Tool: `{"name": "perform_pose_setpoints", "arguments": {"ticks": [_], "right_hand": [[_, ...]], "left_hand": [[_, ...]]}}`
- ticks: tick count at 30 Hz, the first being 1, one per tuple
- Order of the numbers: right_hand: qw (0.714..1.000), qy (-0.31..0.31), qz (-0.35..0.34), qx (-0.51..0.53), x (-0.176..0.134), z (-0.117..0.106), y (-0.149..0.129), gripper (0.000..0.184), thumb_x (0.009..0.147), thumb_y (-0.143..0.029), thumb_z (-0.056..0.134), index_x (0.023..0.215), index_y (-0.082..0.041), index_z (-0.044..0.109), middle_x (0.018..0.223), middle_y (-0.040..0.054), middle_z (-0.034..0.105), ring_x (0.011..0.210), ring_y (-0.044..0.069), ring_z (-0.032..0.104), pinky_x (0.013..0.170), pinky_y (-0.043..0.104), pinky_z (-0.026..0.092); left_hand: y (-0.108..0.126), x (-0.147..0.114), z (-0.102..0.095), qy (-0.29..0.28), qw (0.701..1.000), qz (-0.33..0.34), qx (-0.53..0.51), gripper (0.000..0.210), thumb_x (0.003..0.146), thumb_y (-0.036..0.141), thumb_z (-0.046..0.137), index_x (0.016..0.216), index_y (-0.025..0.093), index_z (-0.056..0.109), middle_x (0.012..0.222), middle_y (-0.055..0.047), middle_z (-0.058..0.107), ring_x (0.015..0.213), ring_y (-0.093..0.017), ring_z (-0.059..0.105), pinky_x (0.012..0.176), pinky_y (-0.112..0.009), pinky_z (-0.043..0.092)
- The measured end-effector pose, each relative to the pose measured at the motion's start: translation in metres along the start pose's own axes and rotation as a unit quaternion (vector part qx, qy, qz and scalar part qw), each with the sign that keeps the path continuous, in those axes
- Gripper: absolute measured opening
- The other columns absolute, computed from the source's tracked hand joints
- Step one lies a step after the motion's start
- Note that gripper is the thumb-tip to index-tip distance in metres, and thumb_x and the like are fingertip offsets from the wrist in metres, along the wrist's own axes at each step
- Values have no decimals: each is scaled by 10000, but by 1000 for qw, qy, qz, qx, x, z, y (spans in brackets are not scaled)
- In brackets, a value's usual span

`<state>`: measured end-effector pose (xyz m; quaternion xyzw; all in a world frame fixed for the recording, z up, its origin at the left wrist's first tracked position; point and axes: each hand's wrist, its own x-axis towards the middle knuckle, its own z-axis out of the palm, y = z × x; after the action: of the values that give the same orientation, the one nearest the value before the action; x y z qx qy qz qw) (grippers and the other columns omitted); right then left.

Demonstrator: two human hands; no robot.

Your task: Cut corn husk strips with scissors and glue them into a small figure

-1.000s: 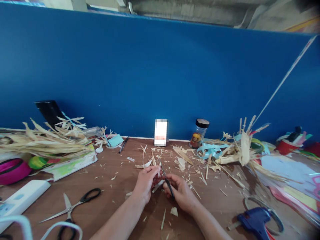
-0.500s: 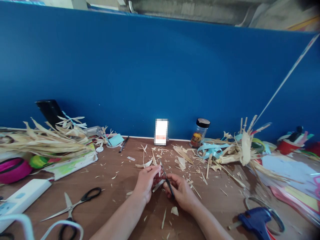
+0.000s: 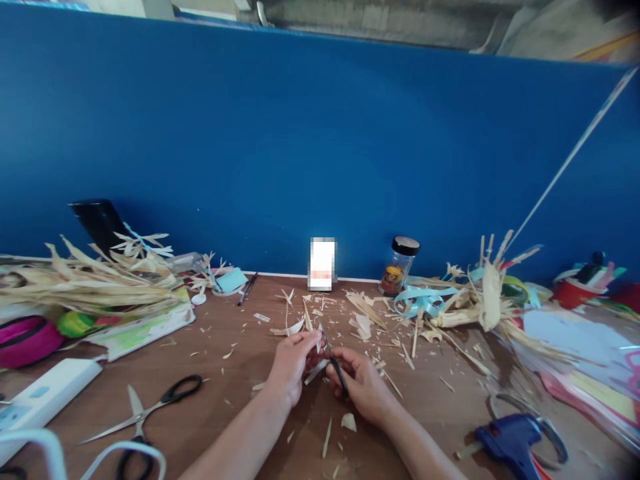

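In the middle of the brown table, my left hand [image 3: 294, 363] is closed, with thumb and forefinger pinching a small pale strip of dried corn husk [image 3: 319, 345]. My right hand [image 3: 363, 383] is wrapped round a pair of scissors with dark handles [image 3: 339, 373]. Their thin blades point up and away, right beside the strip and my left fingertips. The lower fingers of both hands are partly hidden. Around them lie cut husk scraps, among them a curled piece [image 3: 349, 421] just below my right hand and a flower-like husk piece [image 3: 295, 327] beyond my left.
A second pair of scissors [image 3: 139, 418] lies spread at left, near a white power strip [image 3: 50, 393]. Husk bundles [image 3: 100, 287] pile at far left. A lidded jar [image 3: 397, 270], blue ribbon [image 3: 425, 300] and glue gun [image 3: 510, 440] are at right. A blue partition [image 3: 320, 133] closes off the back.
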<state>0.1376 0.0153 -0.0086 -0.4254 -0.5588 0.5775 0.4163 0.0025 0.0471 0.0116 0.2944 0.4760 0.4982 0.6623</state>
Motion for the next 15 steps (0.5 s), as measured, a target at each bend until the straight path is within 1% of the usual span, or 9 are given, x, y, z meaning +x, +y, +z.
{"name": "perform_pose_setpoints", "arguments": {"ticks": [8, 12, 15], "right_hand": [[1000, 18, 11, -7, 0, 2, -4, 276, 740, -370, 595, 912, -154, 594, 546, -56, 464, 451, 63, 412, 431, 172, 335], [998, 55, 36, 0, 1, -1, -3, 354, 726, -409, 600, 969, -156, 555, 556, -48, 511, 439, 72, 456, 387, 162, 300], [996, 80, 15, 37, 4, -3, 0, 392, 708, -399, 627, 1007, -162, 534, 583, -39, 543, 470, 84, 485, 399, 167, 321]], "left_hand": [[3, 1, 0, 5, 999, -4, -40, 214, 580, 275, 720, 668, 111, 614, 592, -16, 583, 535, -92, 545, 545, -213, 476], [4, 2, -1, 27, 999, -15, -38, 221, 599, 265, 717, 726, 103, 637, 684, -51, 624, 553, -79, 554, 509, -176, 466], [4, 3, -1, 23, 999, -17, -30, 218, 620, 251, 707, 768, 104, 645, 730, -60, 635, 557, -71, 555, 522, -174, 475]]}}
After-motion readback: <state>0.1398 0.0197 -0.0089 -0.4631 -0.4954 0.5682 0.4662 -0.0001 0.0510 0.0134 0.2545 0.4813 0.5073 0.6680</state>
